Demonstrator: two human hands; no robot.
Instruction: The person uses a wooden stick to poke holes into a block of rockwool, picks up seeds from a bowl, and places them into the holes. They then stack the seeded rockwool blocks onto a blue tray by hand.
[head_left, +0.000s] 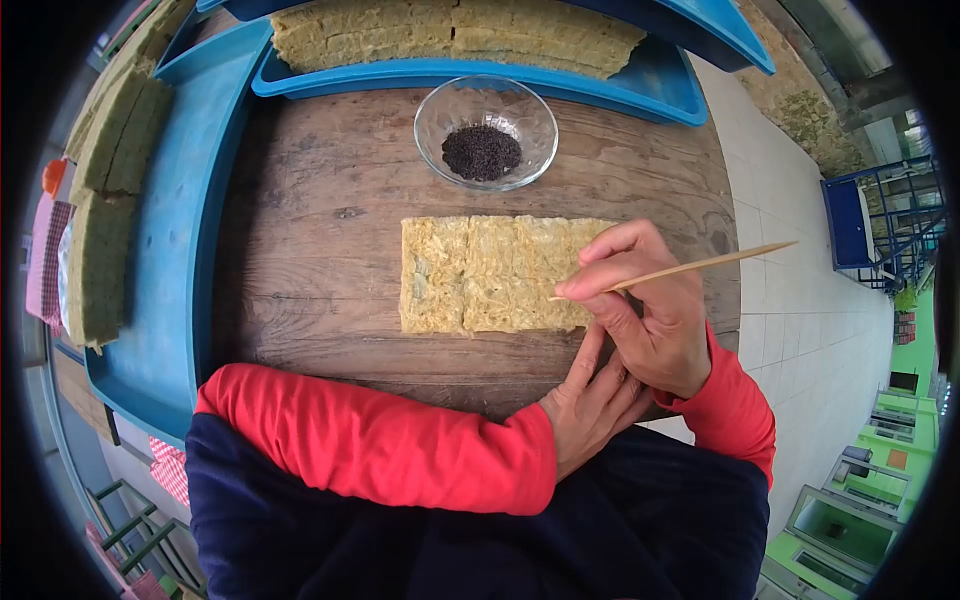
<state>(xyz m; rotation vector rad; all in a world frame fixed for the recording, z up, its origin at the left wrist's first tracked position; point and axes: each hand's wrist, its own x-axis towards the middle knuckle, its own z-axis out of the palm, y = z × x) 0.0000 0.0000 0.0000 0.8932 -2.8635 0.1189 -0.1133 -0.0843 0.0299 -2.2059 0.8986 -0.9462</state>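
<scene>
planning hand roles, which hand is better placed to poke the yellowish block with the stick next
Probably the right hand: it holds the stick, its tip over the yellowish block. The left hand lies by the block's near edge, no stick visible.

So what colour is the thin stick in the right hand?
The thin stick in the right hand is light tan, seen best in the head view.
</scene>
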